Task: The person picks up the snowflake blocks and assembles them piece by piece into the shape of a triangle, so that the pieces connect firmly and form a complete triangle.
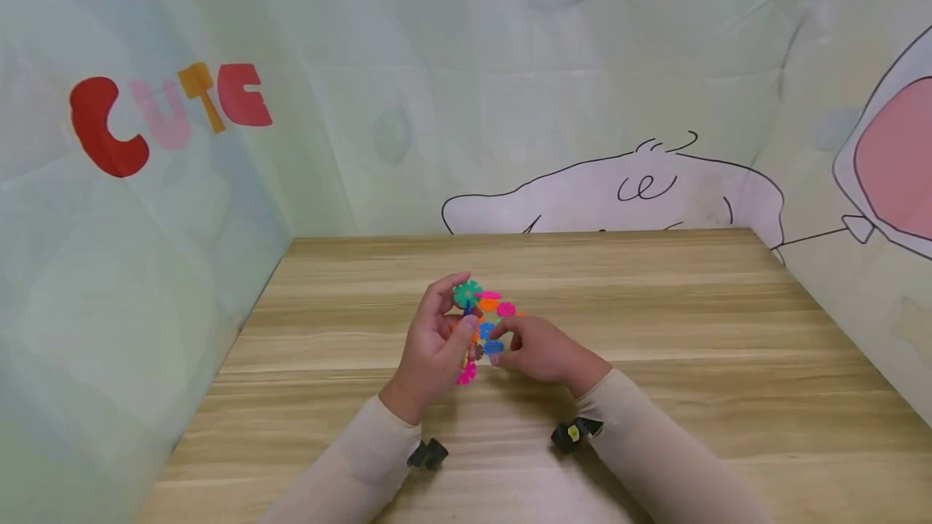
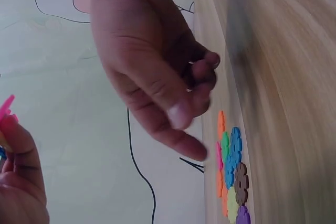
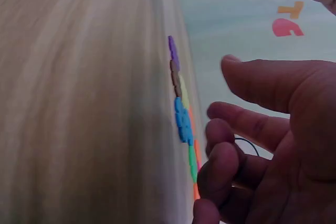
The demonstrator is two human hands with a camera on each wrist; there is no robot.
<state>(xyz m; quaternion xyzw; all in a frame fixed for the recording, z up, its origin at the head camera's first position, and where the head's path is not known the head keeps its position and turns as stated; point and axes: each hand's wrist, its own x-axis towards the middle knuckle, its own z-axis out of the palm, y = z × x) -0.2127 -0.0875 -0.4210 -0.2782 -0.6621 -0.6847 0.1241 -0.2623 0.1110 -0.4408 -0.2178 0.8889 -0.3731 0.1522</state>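
Note:
In the head view my left hand grips a joined piece of toothed plastic snowflake discs. A green disc tops it, and a pink disc shows below the palm; fingers hide part of the middle. At the left wrist view's edge, the left hand pinches a pink part. My right hand hovers over loose discs, its fingertips by a blue disc. Seen from the right wrist, the right hand holds nothing, its thumb apart from loosely bent fingers.
Loose discs lie close together on the wooden table, among them a brown disc, a purple disc and a green disc. A printed cloth backdrop rises behind and beside the table.

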